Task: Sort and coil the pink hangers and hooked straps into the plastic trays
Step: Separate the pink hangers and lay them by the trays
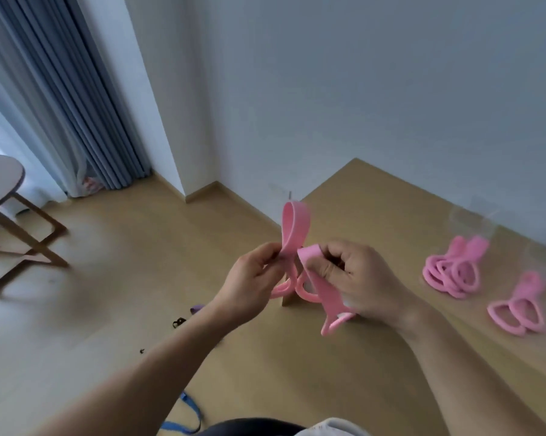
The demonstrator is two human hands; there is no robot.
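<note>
while the left hand [253,278] is pinching the looped pink rubbery strap [292,234] and the right hand [356,278] is pinching its other folded end above the wooden table [375,221], the coiling step is seemingly proceeding, calling next for tighter winding before traying beside the pink piles [451,272].

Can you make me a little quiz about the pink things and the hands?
1. True or false: both hands hold pink straps.
2. How many pink piles lie on the table?
3. Which hand's strap makes a tall loop: A left, B right?

Key:
1. True: the left hand and right hand each pinch a pink strap.
2. Two: a bigger pile and a smaller pile, both on the table.
3. A.
</note>
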